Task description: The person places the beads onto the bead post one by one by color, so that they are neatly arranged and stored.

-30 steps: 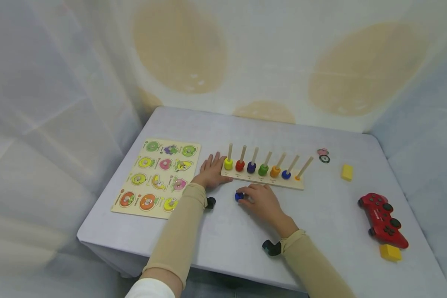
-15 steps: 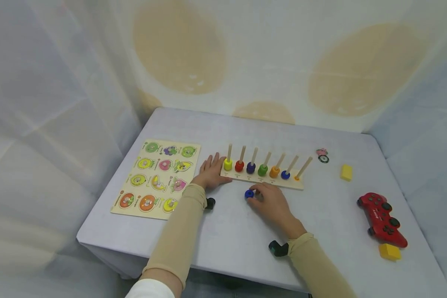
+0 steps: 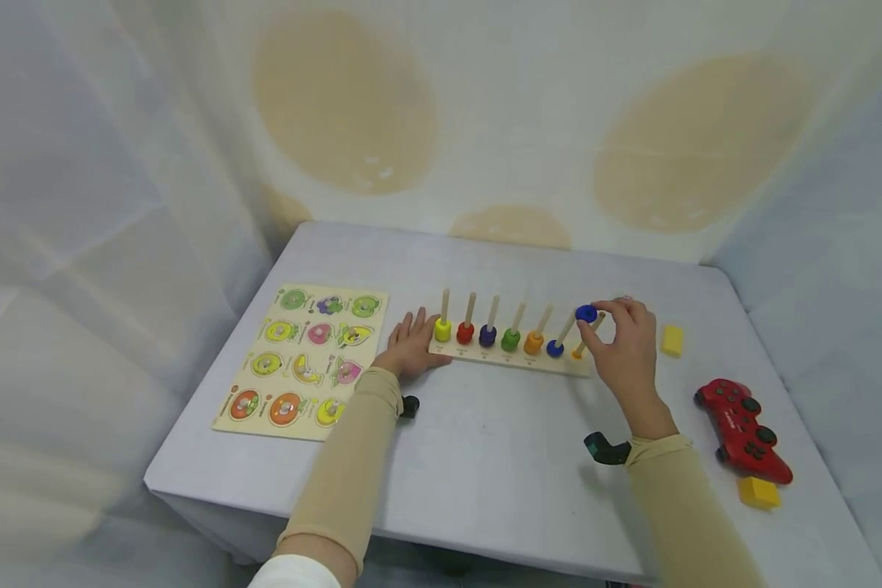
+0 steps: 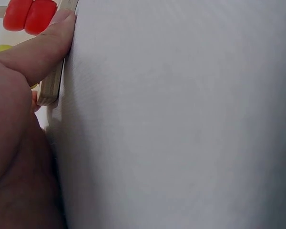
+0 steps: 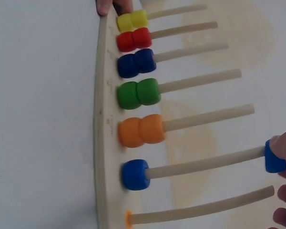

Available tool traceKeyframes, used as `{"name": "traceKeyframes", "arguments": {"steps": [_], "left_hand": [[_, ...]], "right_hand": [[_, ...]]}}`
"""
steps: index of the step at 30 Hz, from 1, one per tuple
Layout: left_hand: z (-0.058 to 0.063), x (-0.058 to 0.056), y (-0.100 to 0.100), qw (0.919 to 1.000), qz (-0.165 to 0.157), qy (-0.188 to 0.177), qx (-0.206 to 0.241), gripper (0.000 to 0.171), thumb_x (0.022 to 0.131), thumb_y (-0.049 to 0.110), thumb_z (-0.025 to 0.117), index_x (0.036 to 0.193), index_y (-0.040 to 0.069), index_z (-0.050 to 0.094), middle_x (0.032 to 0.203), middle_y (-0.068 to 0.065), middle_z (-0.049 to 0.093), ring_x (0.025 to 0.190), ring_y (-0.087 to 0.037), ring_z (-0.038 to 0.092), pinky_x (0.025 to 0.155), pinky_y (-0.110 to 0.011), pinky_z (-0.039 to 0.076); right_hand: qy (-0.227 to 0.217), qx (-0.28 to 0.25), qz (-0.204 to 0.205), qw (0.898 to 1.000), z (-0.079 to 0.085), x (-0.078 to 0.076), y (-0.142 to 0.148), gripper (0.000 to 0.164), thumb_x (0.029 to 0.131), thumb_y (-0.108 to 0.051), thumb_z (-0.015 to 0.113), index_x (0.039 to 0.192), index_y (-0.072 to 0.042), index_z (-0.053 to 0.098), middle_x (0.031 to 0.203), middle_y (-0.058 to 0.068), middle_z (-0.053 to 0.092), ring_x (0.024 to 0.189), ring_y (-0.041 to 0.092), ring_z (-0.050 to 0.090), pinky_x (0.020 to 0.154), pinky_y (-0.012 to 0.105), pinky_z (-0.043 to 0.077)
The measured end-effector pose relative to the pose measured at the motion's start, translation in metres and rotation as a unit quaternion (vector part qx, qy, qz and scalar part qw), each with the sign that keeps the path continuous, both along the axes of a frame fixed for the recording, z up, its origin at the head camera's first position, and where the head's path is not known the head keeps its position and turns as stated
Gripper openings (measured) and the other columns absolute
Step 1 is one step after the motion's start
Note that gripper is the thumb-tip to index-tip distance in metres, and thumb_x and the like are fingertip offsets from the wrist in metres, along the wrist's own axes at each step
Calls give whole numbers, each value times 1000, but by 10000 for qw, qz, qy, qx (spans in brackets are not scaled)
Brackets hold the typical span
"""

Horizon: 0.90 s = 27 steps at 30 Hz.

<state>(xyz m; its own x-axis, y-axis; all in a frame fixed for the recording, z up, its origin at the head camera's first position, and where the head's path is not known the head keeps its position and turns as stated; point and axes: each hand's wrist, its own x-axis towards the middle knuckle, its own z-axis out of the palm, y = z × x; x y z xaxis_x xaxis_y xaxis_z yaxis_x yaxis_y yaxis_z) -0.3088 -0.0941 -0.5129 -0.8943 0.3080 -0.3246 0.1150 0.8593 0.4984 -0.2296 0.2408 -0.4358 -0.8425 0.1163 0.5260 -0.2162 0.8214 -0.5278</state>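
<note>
A wooden peg stand (image 3: pixel 510 362) holds a row of upright pegs with coloured beads at their feet, yellow (image 3: pixel 443 330) at the left through blue (image 3: pixel 554 349). Most pegs carry two beads; the blue peg has one low down, and the rightmost shows only a thin orange piece (image 5: pixel 128 219). My right hand (image 3: pixel 628 359) pinches another blue bead (image 5: pixel 275 160) between thumb and fingers, right at the tip of the blue peg. At the stand's left end rests my left hand (image 3: pixel 410 347), fingers straight, thumb (image 4: pixel 47 50) along the front edge.
A fruit puzzle board (image 3: pixel 301 359) lies left of the stand. To the right are a yellow block (image 3: pixel 672 340), a red game controller (image 3: pixel 742 429) and a second yellow block (image 3: pixel 759 493). A small pink item is mostly hidden behind my right hand.
My right hand has lifted the blue bead off the table's front area and carried it right and up to the blue peg's tip. My left hand has stayed at the stand's end.
</note>
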Motion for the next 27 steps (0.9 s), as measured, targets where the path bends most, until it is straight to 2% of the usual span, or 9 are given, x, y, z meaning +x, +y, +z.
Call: {"name": "traceKeyframes", "arguments": {"steps": [4, 7, 9, 14, 20, 27], "left_hand": [[-1, 1, 0, 10000, -18, 0, -38, 92, 98, 52, 61, 166, 25, 7, 173, -5, -15, 159, -27, -21, 130, -48, -11], [1, 2, 0, 10000, -17, -2, -36, 92, 97, 53, 62, 166, 25, 7, 173, -4, -15, 159, -27, -20, 130, -48, -11], [3, 2, 0, 10000, -21, -27, -26, 93, 96, 55, 62, 166, 26, 8, 173, -4, -15, 159, -27, -20, 130, -48, -11], [0, -2, 1, 9999, 33, -97, -61, 93, 96, 53, 63, 166, 27, 7, 173, -3, -17, 159, -27, -21, 130, -48, -12], [-6, -6, 2, 9997, 68, -150, -163, 95, 95, 54, 64, 166, 29, 6, 173, -2, -17, 159, -26, -21, 130, -47, -12], [-6, -7, 2, 9997, 102, -152, -160, 96, 94, 55, 65, 166, 30, 6, 173, -1, -17, 159, -25, -22, 130, -47, -11]], "right_hand": [[-424, 166, -119, 9989, 5, -7, -1, 36, 94, -20, 74, 123, 0, 66, 132, 22, 53, 124, 41, 45, 101, 55, 42], [-557, 211, -153, 9981, 7, -10, -4, 37, 95, -21, 73, 125, -1, 66, 133, 22, 53, 125, 40, 45, 101, 55, 43], [-555, 218, -109, 9982, 8, -12, -5, 37, 95, -20, 73, 125, 0, 66, 133, 22, 54, 125, 40, 45, 101, 56, 43], [-540, 209, 13, 9983, 8, -14, -7, 40, 94, -18, 72, 129, 0, 65, 134, 23, 53, 126, 41, 45, 102, 57, 41], [-843, 83, -90, 9964, 8, -12, -7, 41, 98, -21, 67, 135, -4, 62, 139, 22, 51, 130, 40, 43, 105, 57, 42], [-881, 103, -40, 9961, 4, -12, -4, 33, 99, -22, 66, 128, -4, 67, 135, 21, 53, 129, 41, 45, 106, 58, 41]]}}
